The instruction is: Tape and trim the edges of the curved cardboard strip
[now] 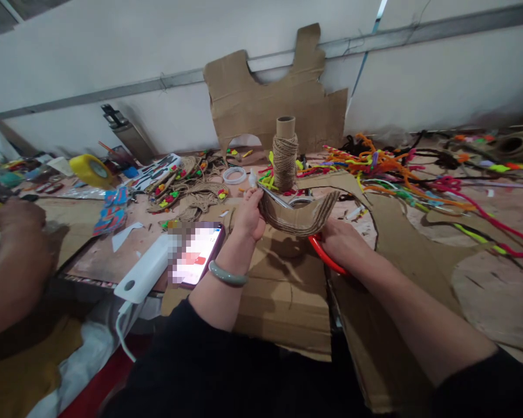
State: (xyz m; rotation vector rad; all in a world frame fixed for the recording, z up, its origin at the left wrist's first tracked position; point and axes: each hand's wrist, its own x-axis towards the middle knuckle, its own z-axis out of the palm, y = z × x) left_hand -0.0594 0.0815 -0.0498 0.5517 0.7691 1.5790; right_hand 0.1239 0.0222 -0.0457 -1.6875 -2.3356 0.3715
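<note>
My left hand point(250, 216), a pale green bangle on its wrist, pinches the left end of a curved cardboard piece point(303, 215). Rope-like ridges run along the edges of this piece. My right hand point(347, 245) grips red-handled scissors point(329, 255) at the piece's right end. A silver blade shows behind the cardboard, its tip close to my left fingers. The cardboard hides the middle of the scissors, so I cannot tell how far the blades are apart. Below both hands lies a flat cardboard sheet point(283, 302).
A twine spool point(285, 154) stands just behind the cardboard piece. Left of my arm lie a lit phone point(200, 255) and a white power bank point(146, 270). Colourful cords point(387, 162) spread rightward. A co-worker's hand point(20, 217) holds something yellow-handled at far left.
</note>
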